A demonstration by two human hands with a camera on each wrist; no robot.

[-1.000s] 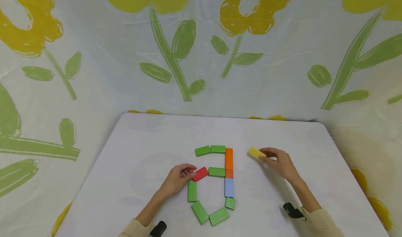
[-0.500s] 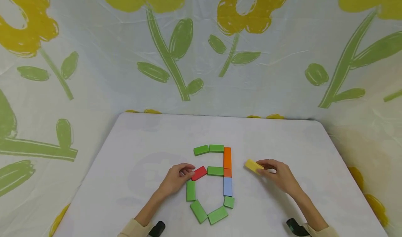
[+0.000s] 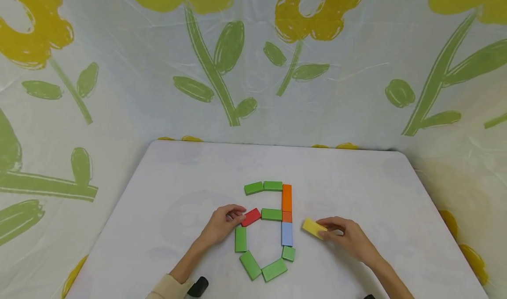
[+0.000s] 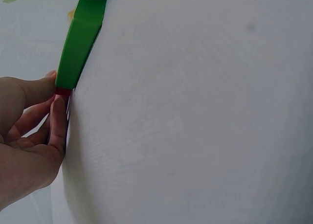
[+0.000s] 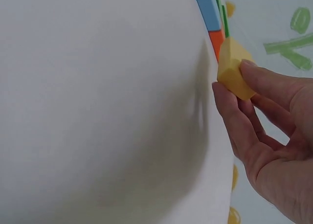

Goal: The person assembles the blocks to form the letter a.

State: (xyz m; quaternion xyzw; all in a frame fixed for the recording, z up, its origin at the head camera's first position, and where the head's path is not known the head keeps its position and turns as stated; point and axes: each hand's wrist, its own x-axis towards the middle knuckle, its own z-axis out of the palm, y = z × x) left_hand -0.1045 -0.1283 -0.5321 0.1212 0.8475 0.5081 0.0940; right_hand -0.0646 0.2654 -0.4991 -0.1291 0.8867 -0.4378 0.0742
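Observation:
My right hand (image 3: 350, 237) pinches one end of a yellow block (image 3: 313, 227) between thumb and fingers, to the right of the pale blue block (image 3: 287, 234). In the right wrist view the yellow block (image 5: 234, 67) shows above the white surface, its shadow beneath. My left hand (image 3: 222, 223) holds the left end of a red block (image 3: 251, 217) with thumb and fingertips. From the left wrist, a green block (image 4: 80, 43) hides most of the red block (image 4: 62, 91). Touching the red block's right end is another green block (image 3: 271, 214).
Orange blocks (image 3: 287, 198) stand in line above the pale blue block. Green blocks (image 3: 273, 186) lie at the top, with others (image 3: 250, 266) curving round the bottom. The white table (image 3: 190, 171) is enclosed by a flower-printed cloth (image 3: 336, 105).
My right hand has moved toward me and slightly left with the yellow block. The left hand keeps its place at the red block, and the laid blocks have not moved.

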